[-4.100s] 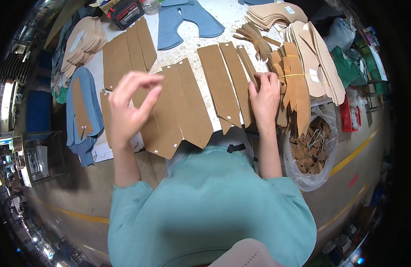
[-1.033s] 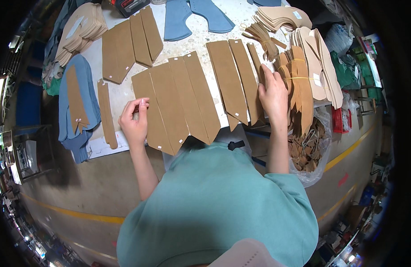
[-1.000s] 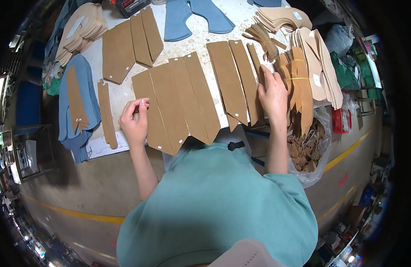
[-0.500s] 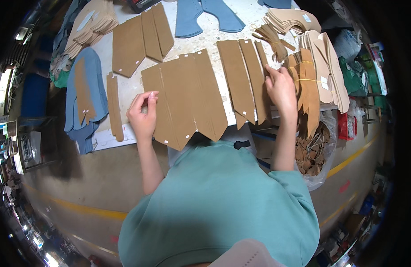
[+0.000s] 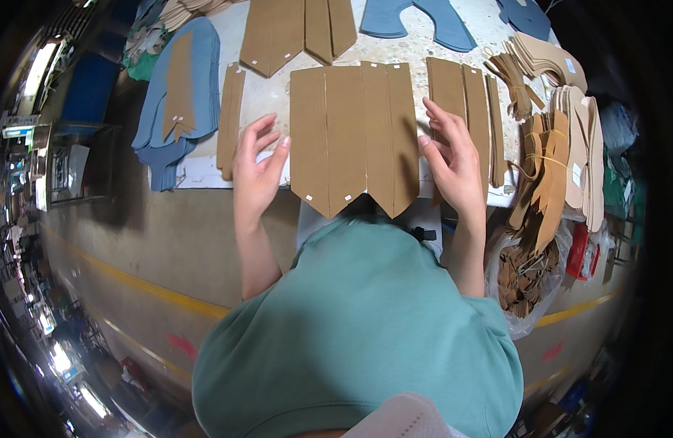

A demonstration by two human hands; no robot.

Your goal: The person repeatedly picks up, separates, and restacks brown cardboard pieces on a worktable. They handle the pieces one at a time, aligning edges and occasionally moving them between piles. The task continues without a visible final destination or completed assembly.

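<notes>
Brown panels [image 5: 346,139] with pointed lower ends and small white labels lie side by side before me, their points overhanging the table's front edge. My left hand [image 5: 257,166] is open just left of them, fingers apart and holding nothing. Beyond it lies a narrow brown strip [image 5: 229,120]. On the other side my right hand [image 5: 454,162] hovers open, thumb close to the panels' right edge. It partly covers a brown pointed piece [image 5: 447,84]; narrower brown strips [image 5: 476,102] lie right of that piece.
Blue pieces [image 5: 205,80] with a brown strip on top sit at the left of the white table [image 5: 267,95]. Tied brown strips [image 5: 551,171] and beige pieces [image 5: 592,160] lie at the right edge. Below stands a clear bag [image 5: 530,281] of brown scraps.
My right hand has come away from the strips on the right toward the panels and opened. My left hand's fingers have spread. The whole view has shifted, the table appearing farther right and higher.
</notes>
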